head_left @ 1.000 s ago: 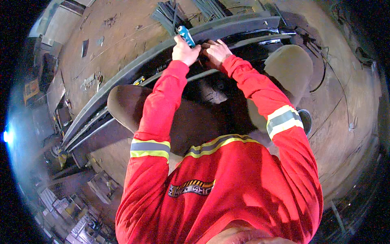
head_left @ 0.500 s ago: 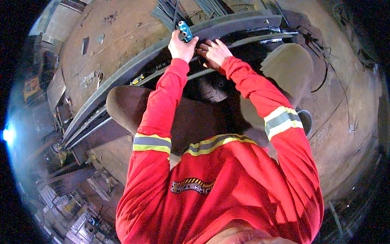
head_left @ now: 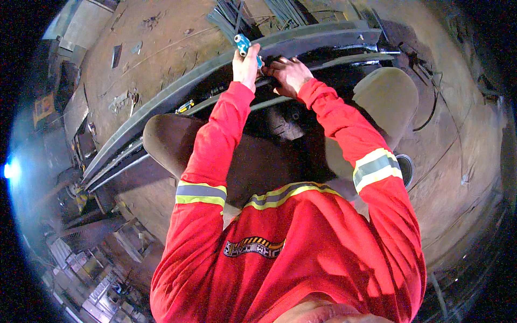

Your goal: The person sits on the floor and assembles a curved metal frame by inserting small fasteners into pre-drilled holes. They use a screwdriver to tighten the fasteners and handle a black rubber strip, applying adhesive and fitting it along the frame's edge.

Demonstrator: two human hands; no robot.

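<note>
My left hand (head_left: 246,69) is closed around a teal-and-white cylindrical object (head_left: 242,45), which sticks out past the thumb and leans to the upper left. What kind of object it is does not show clearly. Close by on the right, my right hand (head_left: 291,75) has its fingers bent and drawn together over the dark gap between metal bars. Its fingertips are partly hidden, and whatever they grip cannot be made out. Both hands are over a long curved metal beam (head_left: 177,86) that runs from the lower left to the upper right, in front of my bent knees.
A small yellow-and-black tool (head_left: 186,106) lies along the bars, left of my left forearm. Bundled metal rods (head_left: 231,19) lie beyond the beam. A round metal ring (head_left: 404,171) rests by my right elbow. Scrap pieces (head_left: 121,101) are on the floor; a bright light (head_left: 8,171) glares far left.
My left hand has turned, so the teal-and-white object leans further left and shows on both sides of the thumb. The right hand stays by the bars. The whole view has shifted slightly.
</note>
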